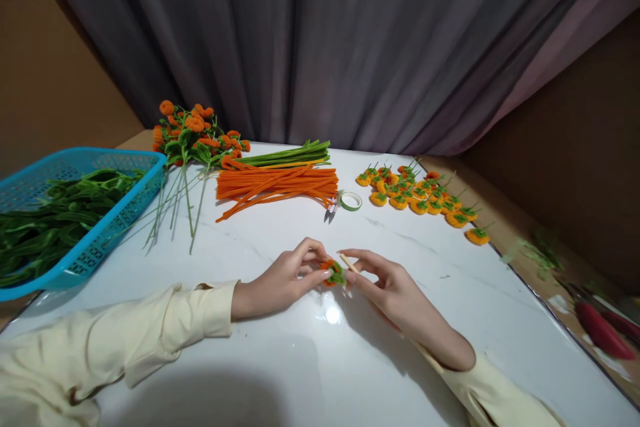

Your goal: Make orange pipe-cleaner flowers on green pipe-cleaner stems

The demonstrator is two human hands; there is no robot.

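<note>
Left grip (pixel 291 278) on a small flower (pixel 337 273), part orange, part green.

Draped grey curtain (pixel 330 47), brown panel (pixel 55 53) at left, red-handled tool (pixel 603 330) near green scraps (pixel 540 255)

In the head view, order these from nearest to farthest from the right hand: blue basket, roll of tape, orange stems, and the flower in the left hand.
From the right hand:
1. Flower, in the left hand.
2. Roll of tape, ahead.
3. Orange stems, ahead-left.
4. Blue basket, far left.
</note>
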